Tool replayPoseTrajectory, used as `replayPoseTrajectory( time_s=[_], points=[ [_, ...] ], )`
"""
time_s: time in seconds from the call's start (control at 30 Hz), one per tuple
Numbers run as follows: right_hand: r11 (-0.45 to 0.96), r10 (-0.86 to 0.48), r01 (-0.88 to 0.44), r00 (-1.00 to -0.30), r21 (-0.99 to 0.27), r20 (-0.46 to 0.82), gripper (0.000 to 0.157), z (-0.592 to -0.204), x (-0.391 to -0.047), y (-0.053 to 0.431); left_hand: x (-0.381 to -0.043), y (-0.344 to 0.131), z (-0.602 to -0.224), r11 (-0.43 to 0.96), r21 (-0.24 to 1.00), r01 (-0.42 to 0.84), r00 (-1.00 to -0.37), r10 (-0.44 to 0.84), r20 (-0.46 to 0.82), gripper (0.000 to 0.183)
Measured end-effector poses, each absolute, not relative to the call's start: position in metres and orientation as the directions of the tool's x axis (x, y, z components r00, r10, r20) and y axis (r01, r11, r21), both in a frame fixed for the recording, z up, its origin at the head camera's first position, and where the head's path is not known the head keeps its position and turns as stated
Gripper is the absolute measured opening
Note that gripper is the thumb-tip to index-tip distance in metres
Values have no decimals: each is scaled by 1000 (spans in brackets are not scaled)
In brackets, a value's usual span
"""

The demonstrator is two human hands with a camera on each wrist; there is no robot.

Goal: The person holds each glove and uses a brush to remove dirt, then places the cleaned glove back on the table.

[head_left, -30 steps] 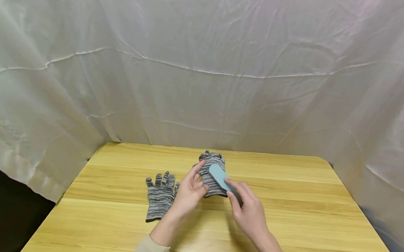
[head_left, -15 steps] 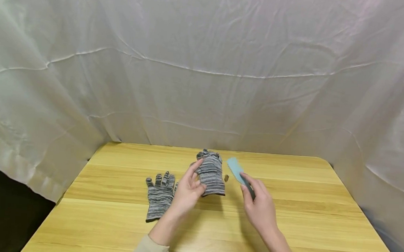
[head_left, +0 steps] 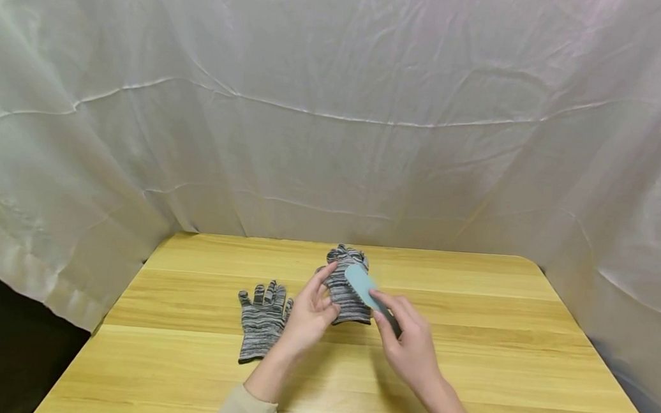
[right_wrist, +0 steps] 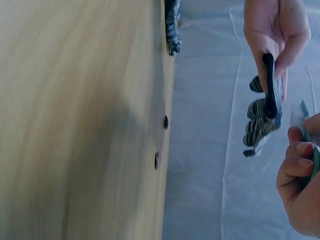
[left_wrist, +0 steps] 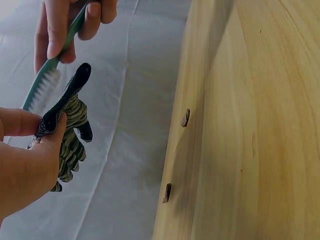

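My left hand (head_left: 310,314) pinches a grey-and-black striped knit glove (head_left: 347,300) near its dark cuff, thumb on one side and fingers on the other. In the left wrist view the glove (left_wrist: 75,120) hangs with its fingers pointing down, held up off the table. My right hand (head_left: 410,343) grips the handle of a brush (head_left: 361,282) with a light blue-green back. Its white bristles (left_wrist: 46,90) face the glove, and the brush head overlaps the glove in the head view. A second matching glove (head_left: 263,323) lies flat on the table, left of my left forearm.
Two small brown flakes lie on the wooden table (head_left: 498,359); one flake (left_wrist: 185,118) and another flake (left_wrist: 167,193) show in the left wrist view. A pale grey curtain (head_left: 335,136) hangs behind the table and along its sides.
The brush swung right, off the glove, half a second ago, and is now back over it. The held glove shifted slightly left and back; the glove on the table stayed put.
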State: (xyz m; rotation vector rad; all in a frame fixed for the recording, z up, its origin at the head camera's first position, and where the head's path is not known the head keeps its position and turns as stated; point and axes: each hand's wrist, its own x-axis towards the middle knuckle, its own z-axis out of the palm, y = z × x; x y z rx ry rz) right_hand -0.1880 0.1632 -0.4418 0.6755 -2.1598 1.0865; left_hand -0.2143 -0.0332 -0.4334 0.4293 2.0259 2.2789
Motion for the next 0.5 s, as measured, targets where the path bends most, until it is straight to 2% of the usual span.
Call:
replayPoseTrajectory(
  time_s=[0.23, 0.5],
  points=[
    [509, -235, -717, -648, -476, 724, 42, -444, -185, 157, -214, -31, -434, -178, 971, 160, -946, 253, 202, 82],
    [529, -272, -709, -662, -466, 699, 43, -445, -183, 155, -214, -32, -434, -234, 961, 146, -939, 274, 209, 83]
  ],
)
